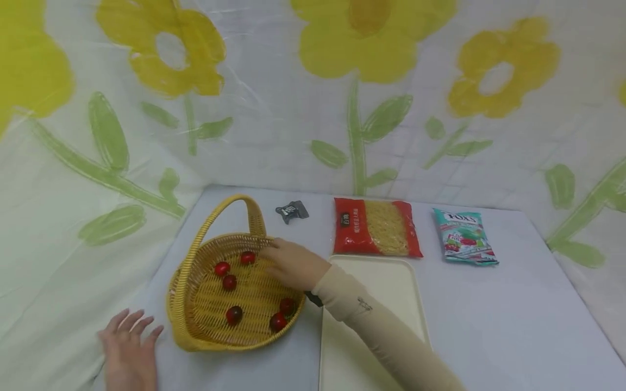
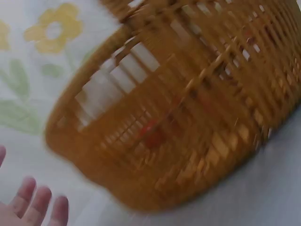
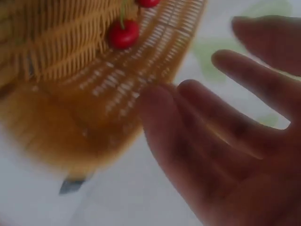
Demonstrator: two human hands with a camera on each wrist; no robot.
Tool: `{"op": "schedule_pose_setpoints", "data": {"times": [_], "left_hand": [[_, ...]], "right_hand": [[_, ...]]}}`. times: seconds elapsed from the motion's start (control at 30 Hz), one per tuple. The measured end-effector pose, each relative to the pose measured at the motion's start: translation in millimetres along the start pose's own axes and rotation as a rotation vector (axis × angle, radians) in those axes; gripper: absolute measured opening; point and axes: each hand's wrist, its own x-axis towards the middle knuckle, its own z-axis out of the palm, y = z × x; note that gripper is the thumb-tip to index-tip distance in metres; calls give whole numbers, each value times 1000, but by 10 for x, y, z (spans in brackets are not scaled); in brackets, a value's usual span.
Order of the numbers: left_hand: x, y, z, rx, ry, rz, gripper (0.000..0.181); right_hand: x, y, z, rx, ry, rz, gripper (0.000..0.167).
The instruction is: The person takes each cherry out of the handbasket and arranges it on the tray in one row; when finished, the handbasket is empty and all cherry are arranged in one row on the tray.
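Note:
A yellow wicker basket (image 1: 210, 304) with a tall handle stands at the left of the table, several red cherries (image 1: 234, 315) lying apart on its floor. My right hand (image 1: 293, 266) reaches over the basket's right side, fingers spread and holding nothing; in the right wrist view the hand (image 3: 225, 127) is beside the basket rim, near a cherry (image 3: 123, 34) with a stem. My left hand (image 1: 129, 347) is left of the basket, fingers apart and empty. The left wrist view shows its fingertips (image 2: 40, 202) away from the blurred basket (image 2: 188, 141).
A cream tray (image 1: 362, 347) lies right of the basket, partly under my right forearm. Behind it is a red bag of pasta (image 1: 386, 228), with a green FOX'S candy bag (image 1: 464, 236) further right. A small dark wrapped piece (image 1: 292, 211) lies behind the basket.

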Motion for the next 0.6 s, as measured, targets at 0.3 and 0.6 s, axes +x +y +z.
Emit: {"op": "schedule_pose_setpoints", "data": {"times": [0.3, 0.6], "left_hand": [[168, -358, 319, 886, 40, -371, 61], [159, -359, 259, 927, 86, -384, 62]], "right_hand": [[667, -148, 207, -136, -158, 55, 43], [855, -188, 458, -161, -190, 98, 23]]}}
